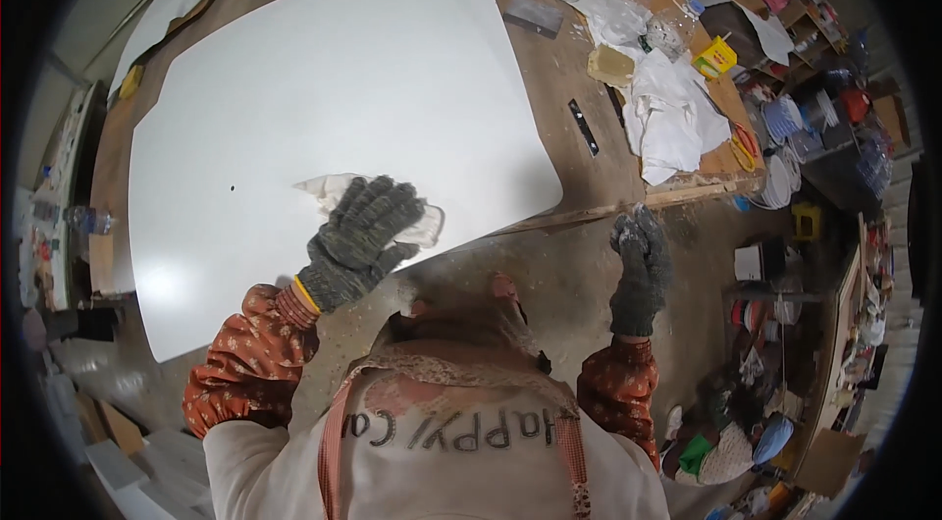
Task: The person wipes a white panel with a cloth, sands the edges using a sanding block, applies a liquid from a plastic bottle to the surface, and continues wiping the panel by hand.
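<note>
At the centre of the frame, the gloved left hand [363,234] lies flat, fingers extended, over a white cloth [426,228] on the large white panel [334,88], which fills the upper left. Right of centre, the gloved right hand [641,270] hangs near the table [589,182] edge; its grip cannot be told.

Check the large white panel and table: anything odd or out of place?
A small dark spot sits on the left part of the large white panel, breaking an otherwise plain surface; hole or speck, I can't tell. The panel's near-left corner also appears to overhang the brown wooden table.
</note>
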Motion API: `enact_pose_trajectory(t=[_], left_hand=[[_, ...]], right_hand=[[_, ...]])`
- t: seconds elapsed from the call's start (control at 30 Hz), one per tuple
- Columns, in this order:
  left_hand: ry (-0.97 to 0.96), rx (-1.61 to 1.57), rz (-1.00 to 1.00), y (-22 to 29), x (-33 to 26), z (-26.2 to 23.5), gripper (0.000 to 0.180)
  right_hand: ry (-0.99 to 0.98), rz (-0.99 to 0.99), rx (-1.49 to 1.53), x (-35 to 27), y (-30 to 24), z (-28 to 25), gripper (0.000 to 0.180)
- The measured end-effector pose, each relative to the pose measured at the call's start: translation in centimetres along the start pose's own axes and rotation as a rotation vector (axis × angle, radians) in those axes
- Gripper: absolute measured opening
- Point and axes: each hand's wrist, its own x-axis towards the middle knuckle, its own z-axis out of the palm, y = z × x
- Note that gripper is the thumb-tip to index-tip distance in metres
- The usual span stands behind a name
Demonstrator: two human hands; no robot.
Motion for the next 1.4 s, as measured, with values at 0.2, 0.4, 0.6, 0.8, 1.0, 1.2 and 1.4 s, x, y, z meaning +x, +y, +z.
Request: enact_pose_trajectory(t=[0.2,0.4,0.6,0.8,1.0,1.2,1.4], left_hand=[[0.043,0.109,-0.084,5.6,8.1,6.2,0.054],[-0.033,1.012,0.09,10.5,12.4,10.0,0.054],[0.29,0.588,-0.161,10.2,1.8,8.1,0.04],[0.543,0.708,-1.018,9.2,-13.4,3.6,0.041],[0.651,0.495,-0.969,12.7,-6.4,8.3,0.051],[0.404,0.711,-0.67,13.3,-1.8,10.3,0.043],[0.349,0.858,-0.765,8.9,-13.8,5.8,0.043]], right_hand=[[-0.245,-0.04,0.085,4.5,1.2,-2.2,0.028],[-0.292,-0.087,-0.035,9.2,5.8,-8.0,0.028],[-0.523,-0.209,-0.049,13.7,3.7,-4.7,0.029],[-0.811,-0.418,-0.03,15.1,1.3,4.0,0.029],[-1.024,-0.644,-0.133,13.4,-1.2,12.7,0.036],[-0.797,-1.229,-0.547,13.3,1.0,17.5,0.039],[-0.804,-1.158,-0.635,13.2,1.2,17.2,0.037]])
